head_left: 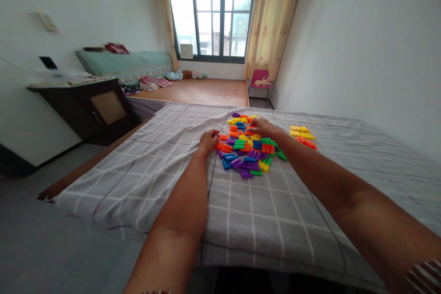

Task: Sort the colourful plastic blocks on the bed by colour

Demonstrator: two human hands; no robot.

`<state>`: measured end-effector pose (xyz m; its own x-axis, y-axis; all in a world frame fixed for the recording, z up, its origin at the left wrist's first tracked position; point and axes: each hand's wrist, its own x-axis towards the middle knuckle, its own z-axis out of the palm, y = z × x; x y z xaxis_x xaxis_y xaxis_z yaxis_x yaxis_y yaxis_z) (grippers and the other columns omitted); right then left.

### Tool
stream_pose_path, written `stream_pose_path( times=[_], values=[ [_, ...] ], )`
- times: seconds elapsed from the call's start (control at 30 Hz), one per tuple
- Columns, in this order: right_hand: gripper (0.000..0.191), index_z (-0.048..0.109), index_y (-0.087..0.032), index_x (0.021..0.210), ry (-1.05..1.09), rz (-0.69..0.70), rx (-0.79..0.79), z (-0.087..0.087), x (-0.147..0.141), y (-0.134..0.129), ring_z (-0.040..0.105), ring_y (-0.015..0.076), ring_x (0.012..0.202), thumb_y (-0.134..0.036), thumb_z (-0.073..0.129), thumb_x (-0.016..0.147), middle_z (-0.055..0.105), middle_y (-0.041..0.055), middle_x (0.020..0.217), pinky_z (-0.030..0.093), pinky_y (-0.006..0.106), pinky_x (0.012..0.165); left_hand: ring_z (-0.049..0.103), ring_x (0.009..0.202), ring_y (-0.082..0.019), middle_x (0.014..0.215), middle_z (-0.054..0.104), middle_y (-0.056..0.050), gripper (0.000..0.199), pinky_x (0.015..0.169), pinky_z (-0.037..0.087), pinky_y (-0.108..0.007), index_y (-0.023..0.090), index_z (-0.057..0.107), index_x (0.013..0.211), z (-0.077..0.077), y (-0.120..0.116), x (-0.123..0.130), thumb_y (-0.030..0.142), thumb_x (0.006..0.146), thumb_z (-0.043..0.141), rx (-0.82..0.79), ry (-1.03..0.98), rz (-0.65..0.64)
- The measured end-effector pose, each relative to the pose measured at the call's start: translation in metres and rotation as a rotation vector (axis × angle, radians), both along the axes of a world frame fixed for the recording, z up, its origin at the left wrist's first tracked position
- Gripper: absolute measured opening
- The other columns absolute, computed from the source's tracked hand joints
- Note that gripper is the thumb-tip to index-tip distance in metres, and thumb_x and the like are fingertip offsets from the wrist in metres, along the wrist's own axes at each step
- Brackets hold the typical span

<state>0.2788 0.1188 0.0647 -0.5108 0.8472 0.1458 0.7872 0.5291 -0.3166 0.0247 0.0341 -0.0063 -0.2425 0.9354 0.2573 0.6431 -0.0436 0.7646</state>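
A pile of bullet-shaped plastic building pieces in purple, blue, green, yellow and orange lies on a grey checked sheet. My left hand rests at the pile's left edge, its fingers loosely bent and a little apart. Right beside it lie several orange pieces; whether the fingertips touch them is too small to tell. Over the far right part of the pile, my right hand is closed in a pinch on an orange piece, partly covered by the fingers.
Off to the right, yellow pieces and orange pieces lie in neat rows, apart from the pile. A dark cabinet stands at the left. Beyond the sheet are a low wooden bed, a pink chair and a window.
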Motion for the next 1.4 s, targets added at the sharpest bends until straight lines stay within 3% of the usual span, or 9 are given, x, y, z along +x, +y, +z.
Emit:
stream_pose_path(
  times=[0.1,0.27,0.5,0.7,0.83,1.0,1.2,1.3,1.4],
  values=[
    [0.029,0.069,-0.021,0.104,0.011,0.143,0.033,0.005,0.004,-0.008,0.063,0.0204,0.093,-0.038,0.066,0.081,0.071,0.0053,0.104,0.047,0.029,0.083,0.067,0.081,-0.014,0.091,0.074,-0.006,0.033,0.074,0.051,-0.024,0.014,0.069,0.107,-0.001,0.001,-0.001,0.01,0.078,0.052,-0.003,0.006,-0.004],
    [0.037,0.071,-0.023,0.103,-0.151,0.415,-0.136,0.005,-0.001,-0.041,0.064,0.0191,0.085,-0.042,0.074,0.071,0.071,0.0021,0.098,0.049,0.027,0.076,0.067,0.077,-0.014,0.09,0.074,-0.005,0.032,0.072,0.051,-0.024,0.015,0.069,0.107,-0.002,0.002,-0.002,0.012,0.079,0.052,-0.001,0.028,-0.003],
    [0.037,0.068,-0.027,0.115,0.029,0.415,-0.146,0.016,0.016,-0.039,0.063,0.0187,0.098,-0.047,0.055,0.088,0.071,0.0017,0.109,0.048,0.028,0.086,0.067,0.08,-0.014,0.089,0.074,-0.005,0.031,0.075,0.052,-0.024,0.017,0.07,0.106,-0.005,0.005,-0.004,0.015,0.08,0.053,0.007,0.045,-0.014],
    [0.045,0.073,-0.025,0.106,-0.201,0.392,-0.269,0.023,0.071,-0.031,0.065,0.0184,0.084,-0.041,0.08,0.063,0.072,0.001,0.103,0.05,0.025,0.072,0.067,0.082,-0.015,0.092,0.074,-0.004,0.03,0.077,0.052,-0.025,0.018,0.07,0.105,-0.012,0.012,-0.008,0.017,0.08,0.054,0.023,0.067,0.001],
    [0.043,0.073,-0.023,0.103,-0.144,0.438,-0.282,0.015,0.083,-0.049,0.064,0.0182,0.085,-0.046,0.076,0.067,0.072,0.0008,0.097,0.05,0.024,0.072,0.068,0.081,-0.015,0.092,0.074,-0.005,0.031,0.077,0.052,-0.025,0.017,0.069,0.107,-0.011,0.011,-0.009,0.018,0.08,0.055,0.012,0.061,-0.013],
    [0.033,0.073,-0.024,0.103,-0.037,0.36,-0.234,0.004,0.077,-0.045,0.065,0.0164,0.082,-0.044,0.064,0.079,0.073,0.0004,0.093,0.049,0.024,0.073,0.068,0.082,-0.015,0.092,0.074,-0.004,0.03,0.078,0.052,-0.025,0.018,0.069,0.106,-0.008,0.007,-0.008,0.018,0.08,0.055,0.008,0.082,-0.008],
    [0.027,0.074,-0.023,0.102,0.065,0.023,0.062,-0.01,0.068,0.003,0.065,0.021,0.09,-0.027,0.06,0.078,0.073,0.0034,0.101,0.05,0.03,0.082,0.068,0.08,-0.015,0.092,0.074,-0.005,0.031,0.076,0.053,-0.026,0.017,0.069,0.106,-0.009,0.007,-0.008,0.016,0.08,0.052,0.007,0.07,-0.012],
    [0.037,0.069,-0.023,0.114,0.064,-0.14,0.102,-0.013,0.061,0.029,0.064,0.0242,0.098,-0.029,0.061,0.078,0.071,0.0072,0.108,0.048,0.032,0.089,0.068,0.079,-0.015,0.092,0.074,-0.005,0.032,0.076,0.053,-0.026,0.017,0.069,0.107,-0.008,0.007,-0.007,0.015,0.08,0.052,0.001,0.063,-0.014],
    [0.042,0.063,-0.022,0.123,0.048,-0.17,0.07,-0.018,0.049,0.05,0.061,0.0242,0.107,-0.033,0.059,0.083,0.069,0.0086,0.115,0.044,0.034,0.096,0.068,0.08,-0.015,0.092,0.074,-0.004,0.032,0.076,0.052,-0.025,0.017,0.069,0.107,-0.006,0.005,-0.006,0.014,0.08,0.052,-0.004,0.071,-0.016]
  ],
)
